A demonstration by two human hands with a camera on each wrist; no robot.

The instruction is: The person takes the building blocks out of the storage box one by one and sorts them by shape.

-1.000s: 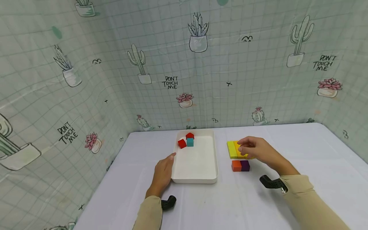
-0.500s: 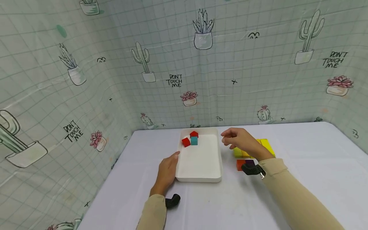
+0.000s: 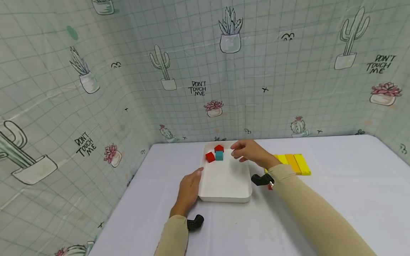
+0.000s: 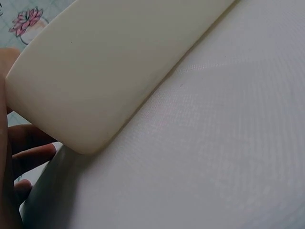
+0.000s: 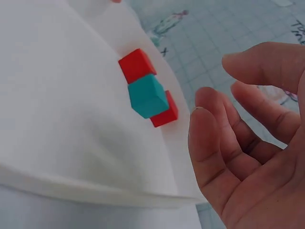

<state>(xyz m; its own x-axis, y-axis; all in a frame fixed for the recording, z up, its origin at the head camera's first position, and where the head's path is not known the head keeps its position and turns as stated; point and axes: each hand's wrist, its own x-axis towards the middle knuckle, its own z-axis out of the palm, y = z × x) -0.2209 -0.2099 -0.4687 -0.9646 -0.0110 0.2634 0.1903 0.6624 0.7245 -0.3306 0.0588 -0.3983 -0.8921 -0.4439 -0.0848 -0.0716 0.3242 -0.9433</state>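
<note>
In the head view, my left hand (image 3: pixel 189 188) holds the left side of a white tray (image 3: pixel 224 199), one digit at the rim. The left wrist view shows several fingers (image 4: pixel 35 155) beyond the tray's corner. Over the tray's back right part is my right hand (image 3: pixel 248 153), its fingers loosely bent with nothing between them in the right wrist view. Towards the tray's back left stand a teal cube (image 5: pixel 147 97) and two red blocks, one (image 3: pixel 210 157) to its left and the other (image 3: pixel 219 148) behind it.
Right of the tray, several yellow and orange-yellow flat blocks (image 3: pixel 293 163) lie side by side, partly behind the right forearm. A bit of an orange-red block (image 3: pixel 270 187) shows beside the right wrist camera (image 3: pixel 262 179). A patterned cloth backdrop (image 3: pixel 237 71) rises behind the table.
My right hand has moved left from above the yellow blocks to over the tray. The left hand stays at the tray's side. The whole head view has shifted slightly.
</note>
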